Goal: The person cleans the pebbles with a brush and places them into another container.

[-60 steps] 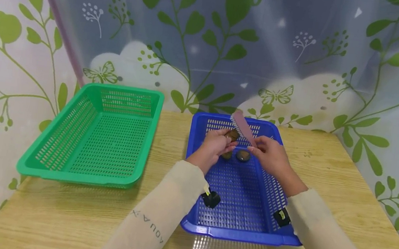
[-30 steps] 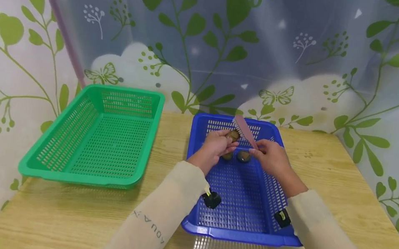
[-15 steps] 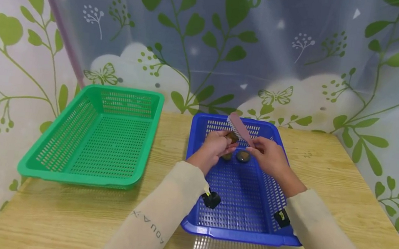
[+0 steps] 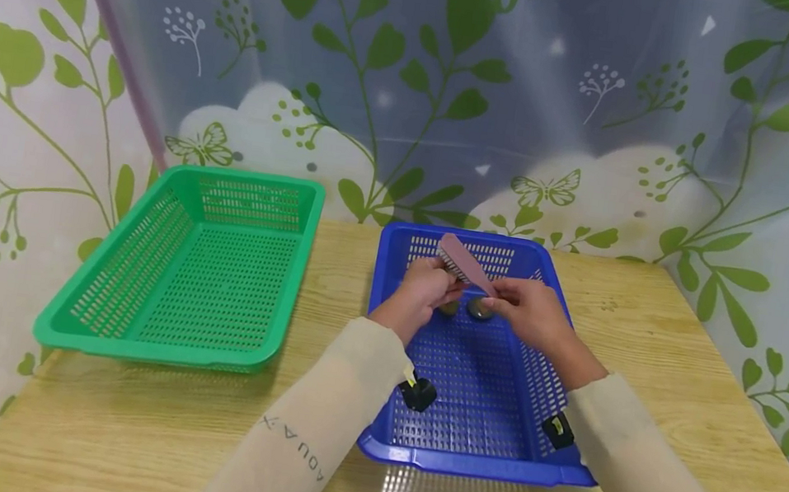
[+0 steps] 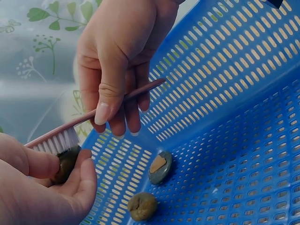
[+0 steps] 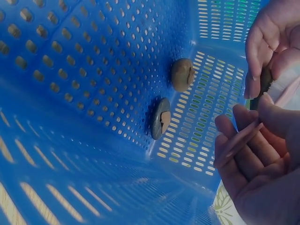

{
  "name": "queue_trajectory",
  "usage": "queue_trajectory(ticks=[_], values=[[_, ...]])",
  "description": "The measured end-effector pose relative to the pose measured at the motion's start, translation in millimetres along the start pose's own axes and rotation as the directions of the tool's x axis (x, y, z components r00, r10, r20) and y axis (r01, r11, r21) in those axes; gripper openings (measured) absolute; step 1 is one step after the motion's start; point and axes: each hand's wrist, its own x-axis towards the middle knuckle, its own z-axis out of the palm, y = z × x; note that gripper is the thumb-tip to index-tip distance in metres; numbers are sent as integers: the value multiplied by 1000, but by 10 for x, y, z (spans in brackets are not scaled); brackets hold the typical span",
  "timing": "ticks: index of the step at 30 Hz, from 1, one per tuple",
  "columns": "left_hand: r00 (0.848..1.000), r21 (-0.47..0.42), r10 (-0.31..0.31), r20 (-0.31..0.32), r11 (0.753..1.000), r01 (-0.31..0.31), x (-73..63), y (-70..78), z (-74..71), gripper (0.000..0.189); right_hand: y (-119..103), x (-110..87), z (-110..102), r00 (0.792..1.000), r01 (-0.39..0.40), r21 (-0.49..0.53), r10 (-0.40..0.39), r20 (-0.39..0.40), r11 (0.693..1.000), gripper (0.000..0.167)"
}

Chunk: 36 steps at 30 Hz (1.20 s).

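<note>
My left hand (image 4: 420, 289) holds a dark, wet-looking stone (image 5: 69, 165) between thumb and fingers, above the far end of the blue basket (image 4: 478, 466). In my right hand (image 4: 537, 313), thumb and fingers pinch the thin handle of a pink brush (image 4: 465, 264). Its white bristles (image 5: 58, 141) face down and touch the top of the held stone. Below the hands, inside the basket, lie a grey stone (image 5: 165, 174) with a tan patch and a rounded brown stone (image 5: 142, 206). In the head view the brush head hides most of the held stone.
A green basket (image 4: 159, 352) stands to the left on the wooden table (image 4: 329, 404), with a gap between it and the blue one. A leaf-patterned curtain (image 4: 416, 83) rises behind the table. Black wrist cameras (image 4: 417, 394) hang under both sleeves.
The brush has shifted back and forth over the held stone; since half a second ago it has moved down and left, the right hand slightly lower. My left hand has stayed nearly still.
</note>
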Motion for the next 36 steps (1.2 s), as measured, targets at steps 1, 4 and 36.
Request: queue_trajectory(ticks=[1,4,36], values=[[1000,16,1,-3,1000,0,-2,0,-3,34,-1,-1,-4,1000,-8,-3,8,-3,1000,33],[1000,52,0,-8,999,0,-6,1,-12,33,4,1,-10,1000,-25,-15,25,-12,1000,33],[999,1,2,32,1000,-2,-12,8,-12,40,-25,13,-2,999,-13,8,14,-52,1000,35]])
